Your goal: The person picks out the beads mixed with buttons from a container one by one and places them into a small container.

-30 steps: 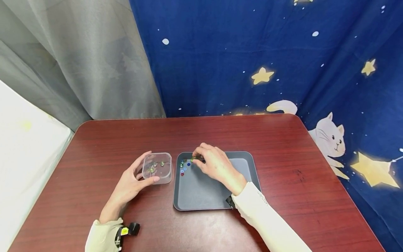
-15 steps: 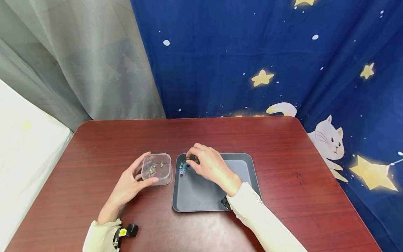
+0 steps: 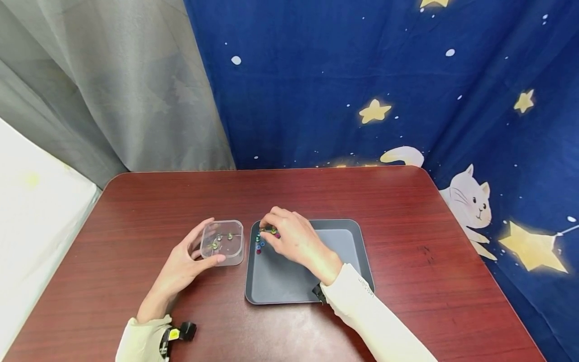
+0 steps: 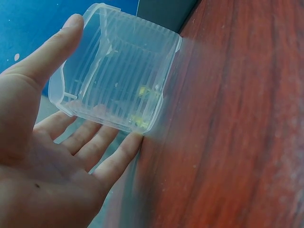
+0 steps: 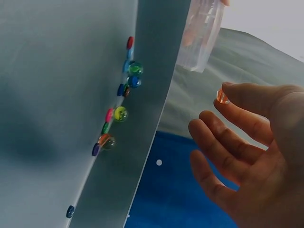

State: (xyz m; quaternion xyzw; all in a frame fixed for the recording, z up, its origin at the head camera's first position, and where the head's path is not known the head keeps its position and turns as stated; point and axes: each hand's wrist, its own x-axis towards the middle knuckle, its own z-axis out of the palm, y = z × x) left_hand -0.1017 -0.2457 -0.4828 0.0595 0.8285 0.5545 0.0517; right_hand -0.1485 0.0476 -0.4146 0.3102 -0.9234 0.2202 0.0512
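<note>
My left hand holds a clear plastic box, thumb on its near side and fingers around the far left; the left wrist view shows them along the wall of the box. A few yellow-green and clear marbles lie in it. Over the back left of a grey tray is my right hand. In the right wrist view its thumb and index finger pinch an orange-and-clear marble; the other fingers are loosely bent. Below, several glass marbles and small coloured discs line the tray's edge.
The box stands just left of the tray on a reddish-brown wooden table. One dark blue disc lies apart from the others in the tray. Behind the table hang a grey curtain and a blue one with stars.
My right hand has moved left along the tray's back edge, closer to the box, and pink and green pieces now show beside it. The left hand keeps its hold on the box.
</note>
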